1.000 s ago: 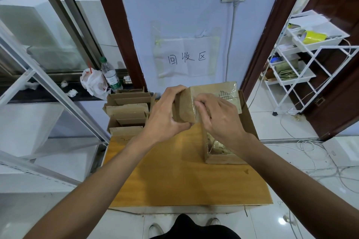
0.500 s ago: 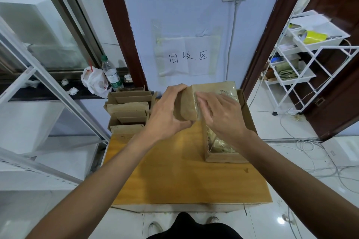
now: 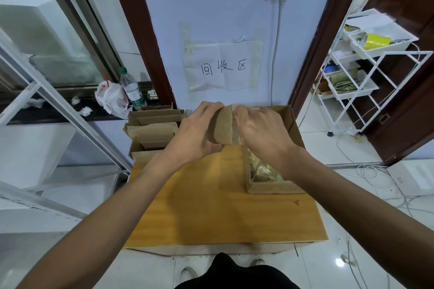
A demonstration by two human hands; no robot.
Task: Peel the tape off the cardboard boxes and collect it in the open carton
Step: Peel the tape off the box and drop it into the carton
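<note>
I hold a small brown cardboard box (image 3: 224,125) up over the far part of the wooden table (image 3: 211,206). My left hand (image 3: 195,136) grips its left end, fingers over the top and thumb underneath. My right hand (image 3: 260,131) covers the box's right part, its fingertips curled onto a strip of clear tape (image 3: 235,128) that runs down the box's face. The open carton (image 3: 291,129) stands on the table's right side under my right hand, with crumpled clear tape (image 3: 265,172) inside.
A stack of flattened and empty cardboard boxes (image 3: 152,131) sits at the table's far left. A plastic bottle (image 3: 131,88) and a white bag (image 3: 110,98) rest on the ledge behind. A white wire rack (image 3: 366,73) stands at right, with cables (image 3: 373,178) on the floor.
The box has been turned so less of its top shows. My right hand has shifted over the box's right part, its fingertips now at the tape strip on the front face.
</note>
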